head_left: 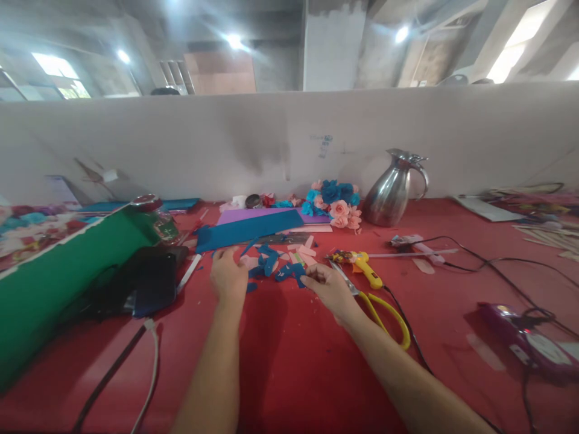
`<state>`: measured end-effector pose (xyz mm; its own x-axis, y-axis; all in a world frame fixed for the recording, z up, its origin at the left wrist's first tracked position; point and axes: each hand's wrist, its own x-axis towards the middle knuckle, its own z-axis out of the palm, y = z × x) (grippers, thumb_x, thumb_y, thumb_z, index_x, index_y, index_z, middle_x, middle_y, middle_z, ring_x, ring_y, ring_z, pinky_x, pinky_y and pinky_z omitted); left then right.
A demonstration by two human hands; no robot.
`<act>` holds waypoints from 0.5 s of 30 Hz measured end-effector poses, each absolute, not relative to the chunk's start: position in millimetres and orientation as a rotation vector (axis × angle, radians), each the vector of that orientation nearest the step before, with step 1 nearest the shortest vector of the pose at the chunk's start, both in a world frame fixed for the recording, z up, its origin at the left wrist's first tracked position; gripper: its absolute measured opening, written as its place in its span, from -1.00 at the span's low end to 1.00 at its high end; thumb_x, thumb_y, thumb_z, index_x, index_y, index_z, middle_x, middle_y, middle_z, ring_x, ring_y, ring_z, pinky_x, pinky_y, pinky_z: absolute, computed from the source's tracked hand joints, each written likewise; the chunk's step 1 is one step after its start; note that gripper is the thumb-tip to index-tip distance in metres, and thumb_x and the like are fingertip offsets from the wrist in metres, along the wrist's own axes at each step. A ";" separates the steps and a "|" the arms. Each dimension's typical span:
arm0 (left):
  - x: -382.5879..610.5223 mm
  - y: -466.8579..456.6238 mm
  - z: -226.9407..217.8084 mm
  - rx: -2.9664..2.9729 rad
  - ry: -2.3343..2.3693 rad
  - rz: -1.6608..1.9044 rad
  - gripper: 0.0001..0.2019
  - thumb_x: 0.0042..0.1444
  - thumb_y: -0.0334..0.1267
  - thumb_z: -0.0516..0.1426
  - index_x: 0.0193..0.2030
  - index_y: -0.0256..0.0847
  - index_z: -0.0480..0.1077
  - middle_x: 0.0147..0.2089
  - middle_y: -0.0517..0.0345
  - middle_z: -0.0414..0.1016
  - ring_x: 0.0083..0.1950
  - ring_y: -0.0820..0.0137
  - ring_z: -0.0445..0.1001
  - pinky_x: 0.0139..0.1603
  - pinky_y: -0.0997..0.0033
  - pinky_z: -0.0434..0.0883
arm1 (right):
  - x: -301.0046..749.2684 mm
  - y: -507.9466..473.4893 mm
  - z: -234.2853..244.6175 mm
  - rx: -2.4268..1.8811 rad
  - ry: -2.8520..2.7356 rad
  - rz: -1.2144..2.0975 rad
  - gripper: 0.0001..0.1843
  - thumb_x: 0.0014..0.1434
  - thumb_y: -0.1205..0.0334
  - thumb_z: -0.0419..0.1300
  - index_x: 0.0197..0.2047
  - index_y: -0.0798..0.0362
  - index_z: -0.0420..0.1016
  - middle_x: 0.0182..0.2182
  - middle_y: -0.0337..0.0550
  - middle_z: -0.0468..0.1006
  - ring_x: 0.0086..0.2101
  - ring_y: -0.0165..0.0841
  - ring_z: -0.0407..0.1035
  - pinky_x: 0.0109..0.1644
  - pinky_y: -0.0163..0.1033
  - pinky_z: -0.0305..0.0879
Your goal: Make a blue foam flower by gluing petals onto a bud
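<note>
Head view: left hand (230,274) is reaching beside blue scraps (270,261); right hand (329,288) is touching them. Whether either is gripping any, I cannot tell.

Head-worn; looks forward and slightly down at close range over left hand (229,275) and right hand (327,289), across red table (289,374) to pale partition (203,138). Above that, takes in ceiling (271,18), apparently hazed by glare.

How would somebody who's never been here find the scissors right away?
On the red table, find the person's right hand. The scissors lie beside it, with handles lower in the picture than the yellow glue gun; unlike its solid grip, they form open yellow loops.
</note>
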<state>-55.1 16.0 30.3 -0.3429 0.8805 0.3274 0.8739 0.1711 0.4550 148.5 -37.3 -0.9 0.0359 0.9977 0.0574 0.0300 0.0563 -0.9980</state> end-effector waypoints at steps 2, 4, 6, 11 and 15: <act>-57.9 18.7 28.0 1.790 2.397 0.878 -0.76 0.10 -0.24 0.10 -0.15 -0.21 0.52 -0.03 -0.15 0.50 -0.07 0.09 0.46 -0.15 0.24 0.34 | 148.8 -36.9 -1.7 -1.207 -1.246 1.129 -0.77 -0.06 0.06 0.23 -0.45 0.05 0.36 -0.56 -0.29 0.43 -0.50 -0.41 0.30 -0.39 -0.31 0.23; -60.0 22.8 24.2 1.783 2.371 0.885 -0.82 0.08 -0.26 0.11 -0.24 -0.19 0.53 -0.11 -0.11 0.54 -0.09 0.11 0.47 -0.16 0.27 0.33 | 149.0 -36.4 -3.4 -1.201 -1.266 1.122 -0.77 -0.05 0.05 0.22 -0.45 0.05 0.37 -0.56 -0.28 0.44 -0.50 -0.40 0.31 -0.39 -0.30 0.24; -60.1 26.4 20.7 1.771 2.261 0.931 -0.85 0.04 -0.29 0.14 -0.27 -0.17 0.53 -0.20 -0.04 0.57 -0.13 0.15 0.49 -0.18 0.32 0.32 | 149.1 -36.3 -5.1 -1.208 -1.288 1.093 -0.78 -0.03 0.06 0.20 -0.44 0.05 0.39 -0.56 -0.28 0.45 -0.50 -0.39 0.32 -0.39 -0.30 0.24; -41.9 21.7 19.5 1.562 1.767 1.020 -0.82 -0.04 -0.14 0.20 -0.41 -0.20 0.55 -0.50 0.10 0.52 -0.35 0.25 0.47 -0.32 0.39 0.28 | 148.8 -39.3 -5.3 -1.309 -1.444 0.944 -0.85 0.02 0.13 0.15 -0.42 0.03 0.43 -0.51 -0.25 0.49 -0.48 -0.38 0.35 -0.36 -0.28 0.24; -17.3 8.0 24.9 1.477 1.279 0.950 -0.83 -0.17 -0.15 0.29 -0.47 -0.20 0.56 -0.42 0.12 0.55 -0.32 0.33 0.46 -0.21 0.41 0.31 | 148.8 -40.3 -3.7 -1.334 -1.475 0.935 -0.84 0.04 0.14 0.13 -0.41 0.04 0.44 -0.51 -0.24 0.50 -0.48 -0.37 0.35 -0.37 -0.28 0.22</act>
<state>-17.3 8.0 24.9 0.1574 0.9873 -0.0196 0.2666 -0.0233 0.9635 148.8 -40.3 -3.7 -0.0016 0.9910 0.1340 0.3018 0.1283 -0.9447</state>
